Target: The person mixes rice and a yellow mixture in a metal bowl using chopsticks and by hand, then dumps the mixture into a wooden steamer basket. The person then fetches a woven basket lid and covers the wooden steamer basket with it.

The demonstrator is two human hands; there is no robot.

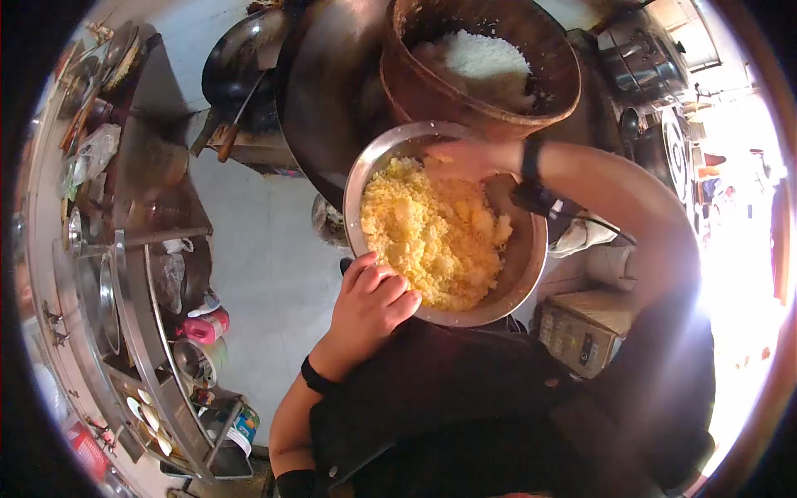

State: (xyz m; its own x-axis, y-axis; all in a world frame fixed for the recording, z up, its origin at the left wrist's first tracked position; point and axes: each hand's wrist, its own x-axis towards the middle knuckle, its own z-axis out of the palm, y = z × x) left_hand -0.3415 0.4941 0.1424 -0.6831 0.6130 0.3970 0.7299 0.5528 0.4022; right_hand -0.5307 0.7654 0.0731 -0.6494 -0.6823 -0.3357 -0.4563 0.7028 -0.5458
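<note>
A wide metal bowl (531, 278) is held in front of my body, tilted toward me. Loose, crumbly yellow grains (427, 236) that look like rice or cornmeal fill much of it, with some paler lumps. The fingers of my left hand (374, 292) curl over the bowl's near left rim. Inside the far side of the bowl, my right hand (475, 160) reaches into the grains; its fingers are blurred and partly hidden. Just beyond the bowl stands a brown steamer tub (490, 116) with white grains (486, 62), likely rice, inside.
A large dark wok (332, 100) lies under and left of the tub, with a smaller black wok (241, 62) beyond. Metal shelving (137, 307) lines the left. A stacked steel pot (639, 54) stands at right, above a cardboard box (581, 332) on the floor.
</note>
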